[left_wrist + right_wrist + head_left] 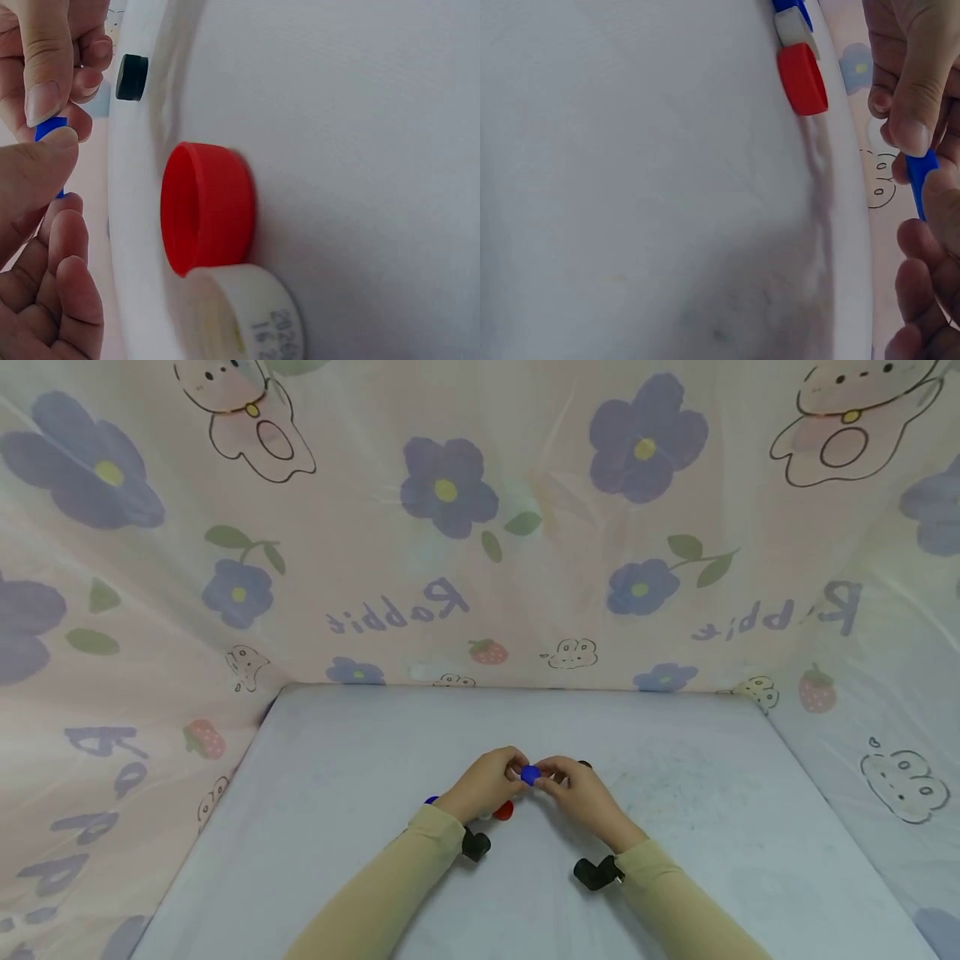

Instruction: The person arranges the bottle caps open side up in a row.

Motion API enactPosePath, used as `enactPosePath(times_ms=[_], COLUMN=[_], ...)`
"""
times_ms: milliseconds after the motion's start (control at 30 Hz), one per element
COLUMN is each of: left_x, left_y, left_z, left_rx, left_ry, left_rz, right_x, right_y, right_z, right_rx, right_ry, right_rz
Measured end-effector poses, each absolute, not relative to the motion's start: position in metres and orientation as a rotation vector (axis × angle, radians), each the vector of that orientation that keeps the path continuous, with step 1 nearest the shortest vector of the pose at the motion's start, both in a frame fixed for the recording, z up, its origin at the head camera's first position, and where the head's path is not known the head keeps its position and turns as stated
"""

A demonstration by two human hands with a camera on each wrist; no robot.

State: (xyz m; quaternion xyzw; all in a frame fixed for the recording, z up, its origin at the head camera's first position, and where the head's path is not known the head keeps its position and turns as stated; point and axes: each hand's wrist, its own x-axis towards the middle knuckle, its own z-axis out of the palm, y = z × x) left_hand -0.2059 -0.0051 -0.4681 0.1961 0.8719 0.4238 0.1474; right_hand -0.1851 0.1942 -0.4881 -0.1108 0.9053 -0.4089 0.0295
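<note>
Both hands met over the middle of the counter point(337, 760), pinching one small blue cap point(530, 774) between them. The left hand point(487, 782) had thumb and forefinger curled onto one edge, and the right hand point(577, 789) pinched the opposite edge, so the cap hung in the air just above the surface, not touching it.

Going by the look, that cap was light, stiff plastic, probably a bit slick on its flat faces. I'd say the rim was the place to hold it, thumb on one side and a fingertip on the other, since something that thin could pop out of a pinch if squeezed at an angle. Not fragile, I'd guess.

Relative to the blue cap: a red cap point(206, 208) sat on the counter just beneath the left hand, with a white cap point(251, 315) touching it. A black cap point(132, 77) lay near, on the far side of the right hand. A second blue piece point(791, 7) lay beside the white one.
</note>
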Motion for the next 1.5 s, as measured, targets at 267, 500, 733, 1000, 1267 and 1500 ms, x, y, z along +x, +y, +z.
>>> enactPosePath(times_ms=[267,500,733,1000,1267,1500], left_x=[-0.2057,-0.2051,-0.2037,-0.2022,-0.203,-0.2025], left_y=[-0.0065,-0.0051,-0.0048,-0.005,-0.0053,-0.0081], left_z=[-0.4717,-0.4712,-0.4694,-0.4715,-0.4741,-0.474], left_rx=[0.564,0.542,0.552,0.571,0.588,0.593], left_ry=[2.509,2.525,2.551,2.59,2.564,2.558], left_rz=[1.213,1.196,1.186,1.191,1.277,1.285], right_x=[-0.182,-0.1815,-0.1805,-0.1797,-0.1798,-0.1796], right_y=[0.1927,0.1924,0.1919,0.1894,0.1879,0.1871], right_z=[-0.4872,-0.4866,-0.4874,-0.4869,-0.4874,-0.4878], right_rx=[-0.316,-0.309,-0.288,-0.298,-0.272,-0.264], right_ry=[2.775,2.787,2.788,2.8,2.825,2.821], right_rz=[-1.281,-1.282,-1.304,-1.359,-1.406,-1.41])
